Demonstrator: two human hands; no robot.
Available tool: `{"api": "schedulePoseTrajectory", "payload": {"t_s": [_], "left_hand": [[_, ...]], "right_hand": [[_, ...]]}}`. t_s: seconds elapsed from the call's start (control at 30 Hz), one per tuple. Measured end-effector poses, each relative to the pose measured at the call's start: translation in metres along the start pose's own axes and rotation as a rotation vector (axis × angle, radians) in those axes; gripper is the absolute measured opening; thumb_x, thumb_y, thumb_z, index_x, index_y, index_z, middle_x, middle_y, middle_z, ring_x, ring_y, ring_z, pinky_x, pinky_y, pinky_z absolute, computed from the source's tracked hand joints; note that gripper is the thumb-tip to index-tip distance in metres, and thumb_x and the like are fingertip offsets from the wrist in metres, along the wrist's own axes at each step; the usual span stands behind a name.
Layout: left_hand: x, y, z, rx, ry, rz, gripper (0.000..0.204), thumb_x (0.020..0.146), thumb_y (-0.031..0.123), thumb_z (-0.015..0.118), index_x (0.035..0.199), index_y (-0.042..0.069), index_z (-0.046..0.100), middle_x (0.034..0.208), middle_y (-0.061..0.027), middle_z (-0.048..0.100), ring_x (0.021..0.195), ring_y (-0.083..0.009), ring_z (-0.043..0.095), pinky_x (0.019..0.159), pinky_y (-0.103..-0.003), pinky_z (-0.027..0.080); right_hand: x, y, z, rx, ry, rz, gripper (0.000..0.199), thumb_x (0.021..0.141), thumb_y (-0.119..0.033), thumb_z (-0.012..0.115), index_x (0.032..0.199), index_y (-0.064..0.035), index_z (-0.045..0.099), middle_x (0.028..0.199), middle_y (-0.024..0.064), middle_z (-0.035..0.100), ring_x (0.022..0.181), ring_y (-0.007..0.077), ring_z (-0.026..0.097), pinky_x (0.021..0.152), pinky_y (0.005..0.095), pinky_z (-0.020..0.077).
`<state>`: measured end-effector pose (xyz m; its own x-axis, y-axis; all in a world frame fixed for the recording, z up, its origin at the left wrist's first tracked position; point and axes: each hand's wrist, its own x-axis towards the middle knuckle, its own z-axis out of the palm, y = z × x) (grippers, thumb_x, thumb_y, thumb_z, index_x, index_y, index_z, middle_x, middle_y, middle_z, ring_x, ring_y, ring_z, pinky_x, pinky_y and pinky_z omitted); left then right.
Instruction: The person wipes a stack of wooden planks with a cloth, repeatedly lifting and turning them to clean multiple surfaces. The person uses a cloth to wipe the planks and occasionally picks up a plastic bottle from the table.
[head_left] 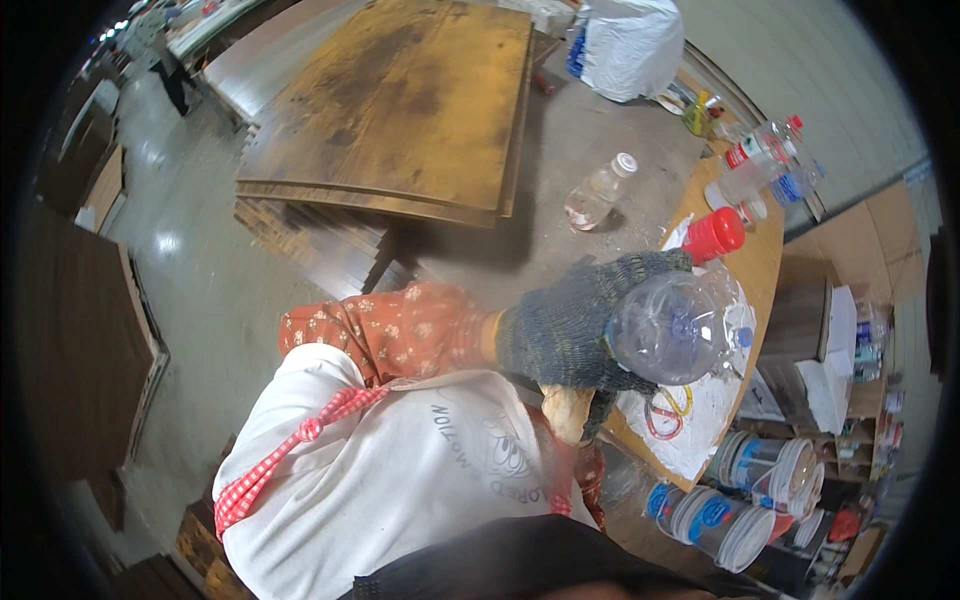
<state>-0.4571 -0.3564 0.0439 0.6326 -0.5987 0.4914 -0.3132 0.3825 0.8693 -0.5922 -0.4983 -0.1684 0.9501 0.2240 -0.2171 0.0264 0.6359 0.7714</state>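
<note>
My left hand (pixel 570 320), in a blue-grey knitted glove, reaches across to the right from a rust-red floral sleeve. Its fingers wrap around a large clear plastic bottle (pixel 668 328), held tilted above the bench's right side. My right hand (pixel 602 410) shows only as a dark gloved patch below the left glove, and its fingers are mostly hidden. Beside it is a crumpled beige piece (pixel 567 412), perhaps cloth. A red-capped container (pixel 715 236) stands just beyond the bottle. Under the bottle lie a white sheet (pixel 690 440) and a red-and-yellow loop (pixel 668 414).
Stacked brown wooden panels (pixel 390 110) rise at the far left of the bench. A small clear bottle with a white cap (pixel 600 192) and a white plastic bag (pixel 630 50) stand beyond my hands. Several bottles (pixel 760 150) line the far right; paint buckets (pixel 725 525) sit below.
</note>
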Motion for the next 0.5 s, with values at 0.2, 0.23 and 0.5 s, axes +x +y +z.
{"api": "schedulePoseTrajectory", "payload": {"t_s": [0.2,0.23,0.5], "left_hand": [[-0.005,0.008,-0.016,0.005,0.046,-0.012,0.068,0.07,0.022,0.083,0.129,0.004,0.055,0.126,-0.0125,0.059,0.108,-0.0241,0.061,0.098,-0.036,0.047],[-0.005,0.008,-0.018,0.011,0.05,-0.018,0.069,0.07,0.023,0.083,0.13,0.005,0.055,0.127,-0.0137,0.058,0.11,-0.0257,0.06,0.098,-0.037,0.047],[-0.031,-0.022,-0.053,0.397,-0.118,-0.151,0.074,0.07,0.029,0.084,0.135,0.008,0.054,0.137,-0.0231,0.05,0.123,-0.0368,0.053,0.099,-0.041,0.048]], "right_hand": [[0.011,-0.019,-0.004,0.452,0.251,0.03,0.041,0.097,-0.03,0.047,0.132,-0.009,0.049,0.132,0.0093,0.052,0.118,0.0223,0.051,0.101,0.0432,0.0405],[0.013,-0.025,-0.008,0.165,0.181,0.05,0.041,0.098,-0.031,0.046,0.132,-0.0089,0.048,0.129,0.0089,0.053,0.116,0.0214,0.051,0.101,0.0415,0.0405],[-0.004,-0.009,0.109,-1.248,-0.455,-0.125,0.036,0.094,-0.026,0.052,0.123,-0.0043,0.054,0.109,0.0127,0.062,0.099,0.0216,0.059,0.091,0.0384,0.0464]]}}
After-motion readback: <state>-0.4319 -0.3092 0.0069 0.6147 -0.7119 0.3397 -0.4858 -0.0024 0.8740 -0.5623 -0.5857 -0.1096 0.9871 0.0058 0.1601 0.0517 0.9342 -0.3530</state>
